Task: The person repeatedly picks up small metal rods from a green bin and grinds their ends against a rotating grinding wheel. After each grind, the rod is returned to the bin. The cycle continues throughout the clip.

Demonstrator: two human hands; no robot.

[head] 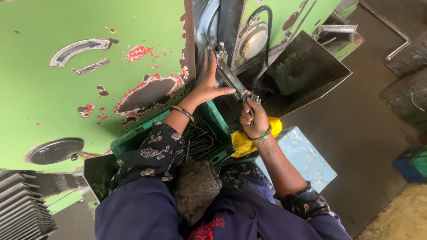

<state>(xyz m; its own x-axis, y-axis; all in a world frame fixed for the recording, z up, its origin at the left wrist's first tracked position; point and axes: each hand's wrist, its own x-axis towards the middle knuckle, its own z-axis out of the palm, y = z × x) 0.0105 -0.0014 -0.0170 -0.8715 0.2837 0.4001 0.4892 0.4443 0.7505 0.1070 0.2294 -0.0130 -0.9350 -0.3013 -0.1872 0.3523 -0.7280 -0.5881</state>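
My left hand reaches up against the green machine, its fingers spread along a long flat metal strip with the thumb pressed on the strip's side. My right hand is closed around a small metal tool just under the lower end of that strip. A green crate holding several dark metal rods sits below my left forearm. Both wrists wear bangles.
A dark sheet-metal chute juts out to the right of the hands. A yellow cloth lies on a worn pale-blue box. Wire baskets and a blue bin stand on the grey floor at right.
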